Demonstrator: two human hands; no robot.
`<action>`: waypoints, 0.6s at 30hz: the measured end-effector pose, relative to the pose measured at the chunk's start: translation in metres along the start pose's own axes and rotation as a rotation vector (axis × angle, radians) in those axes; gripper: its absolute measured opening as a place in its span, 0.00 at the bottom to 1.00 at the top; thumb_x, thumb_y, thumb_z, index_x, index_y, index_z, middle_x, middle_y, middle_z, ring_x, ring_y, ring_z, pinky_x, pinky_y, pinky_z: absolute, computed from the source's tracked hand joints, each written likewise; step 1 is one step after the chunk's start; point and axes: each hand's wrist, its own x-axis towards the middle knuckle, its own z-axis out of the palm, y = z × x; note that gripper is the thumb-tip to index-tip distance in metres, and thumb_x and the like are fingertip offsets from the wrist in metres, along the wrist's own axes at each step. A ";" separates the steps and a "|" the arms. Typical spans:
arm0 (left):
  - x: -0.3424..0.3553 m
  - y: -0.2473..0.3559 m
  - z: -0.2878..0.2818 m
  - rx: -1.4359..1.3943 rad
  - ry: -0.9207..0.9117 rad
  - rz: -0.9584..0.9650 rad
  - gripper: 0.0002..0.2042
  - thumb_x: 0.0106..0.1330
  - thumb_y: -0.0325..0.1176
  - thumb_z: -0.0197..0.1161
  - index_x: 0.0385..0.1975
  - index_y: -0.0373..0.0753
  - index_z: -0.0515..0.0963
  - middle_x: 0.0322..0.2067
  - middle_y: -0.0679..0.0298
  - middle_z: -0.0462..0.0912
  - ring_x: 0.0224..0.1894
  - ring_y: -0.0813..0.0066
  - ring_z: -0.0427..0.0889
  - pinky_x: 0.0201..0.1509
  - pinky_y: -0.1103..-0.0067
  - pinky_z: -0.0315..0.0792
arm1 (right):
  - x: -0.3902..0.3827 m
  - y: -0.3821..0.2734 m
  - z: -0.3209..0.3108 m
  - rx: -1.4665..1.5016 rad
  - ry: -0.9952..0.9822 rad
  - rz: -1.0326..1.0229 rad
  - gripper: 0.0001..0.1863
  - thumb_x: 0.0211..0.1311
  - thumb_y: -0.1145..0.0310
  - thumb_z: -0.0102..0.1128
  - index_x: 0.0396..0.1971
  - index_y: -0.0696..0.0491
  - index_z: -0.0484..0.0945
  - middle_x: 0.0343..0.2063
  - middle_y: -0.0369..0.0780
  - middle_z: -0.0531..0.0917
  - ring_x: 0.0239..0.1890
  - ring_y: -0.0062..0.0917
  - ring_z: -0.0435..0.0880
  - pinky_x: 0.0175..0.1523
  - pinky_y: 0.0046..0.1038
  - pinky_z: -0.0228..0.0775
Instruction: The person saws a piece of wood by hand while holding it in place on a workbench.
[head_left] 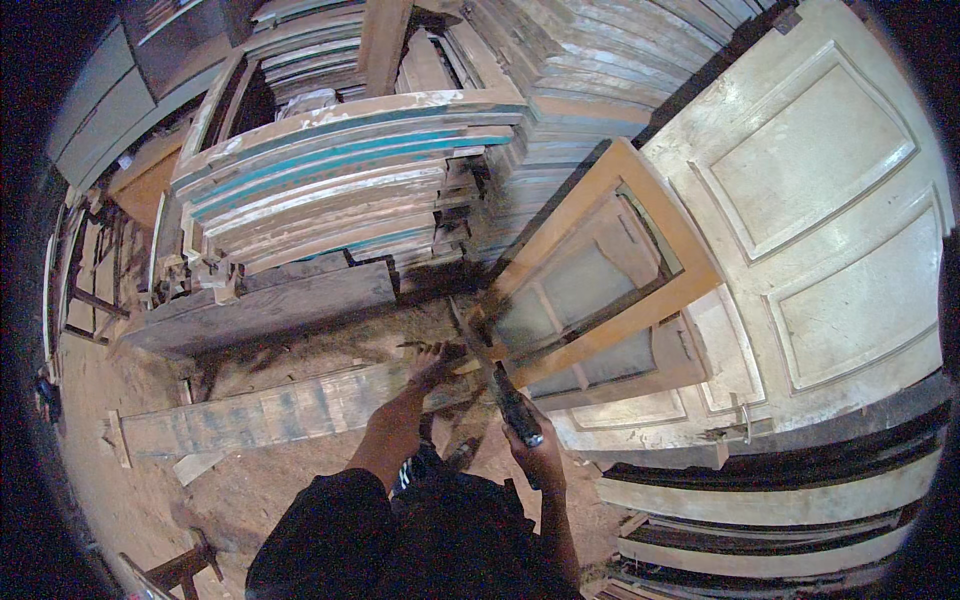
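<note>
My right hand [535, 455] grips the dark handle of a long, narrow-bladed tool [510, 400], which points up and away toward the bottom end of a tan wooden frame with a pale inner panel [590, 365]. My left hand [428, 365] is just left of the blade, fingers curled at the wood near that end; what they hold is hard to make out. Beneath lies a long, grimy wooden plank [230, 425]. The tan frame leans at a slant over a similar panel against a white door.
Stacked frames with teal edges [320, 170] rise ahead above a dark board [270, 310]. A large white panelled door [840, 300] leans at the right, above stacked timber [760, 505]. A wooden stool-like piece [175, 570] and scraps lie on the dusty floor at lower left.
</note>
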 end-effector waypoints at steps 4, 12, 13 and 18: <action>-0.001 0.006 -0.020 -0.001 -0.014 0.016 0.44 0.54 0.64 0.67 0.71 0.54 0.61 0.62 0.54 0.70 0.62 0.43 0.70 0.66 0.49 0.61 | 0.001 0.000 -0.002 0.041 -0.010 0.064 0.24 0.58 0.74 0.63 0.56 0.62 0.74 0.42 0.42 0.84 0.42 0.23 0.81 0.52 0.27 0.72; -0.003 0.009 -0.039 0.001 -0.025 0.035 0.41 0.54 0.64 0.66 0.69 0.59 0.64 0.62 0.54 0.69 0.63 0.44 0.68 0.67 0.49 0.60 | 0.002 -0.007 0.001 0.066 -0.009 0.038 0.24 0.58 0.75 0.62 0.57 0.63 0.74 0.42 0.43 0.84 0.43 0.24 0.81 0.53 0.27 0.72; -0.004 0.010 -0.040 0.001 -0.027 0.036 0.41 0.54 0.64 0.66 0.69 0.59 0.64 0.62 0.54 0.69 0.63 0.44 0.68 0.67 0.49 0.59 | 0.002 -0.007 0.001 0.063 -0.006 0.041 0.25 0.58 0.76 0.62 0.57 0.63 0.74 0.42 0.43 0.84 0.43 0.24 0.81 0.53 0.27 0.73; -0.004 0.017 -0.046 0.001 -0.021 0.049 0.39 0.55 0.65 0.65 0.68 0.62 0.66 0.63 0.55 0.69 0.63 0.44 0.67 0.68 0.49 0.59 | 0.002 -0.003 -0.002 0.042 0.008 0.023 0.25 0.58 0.77 0.62 0.58 0.63 0.74 0.41 0.43 0.84 0.43 0.25 0.82 0.53 0.28 0.73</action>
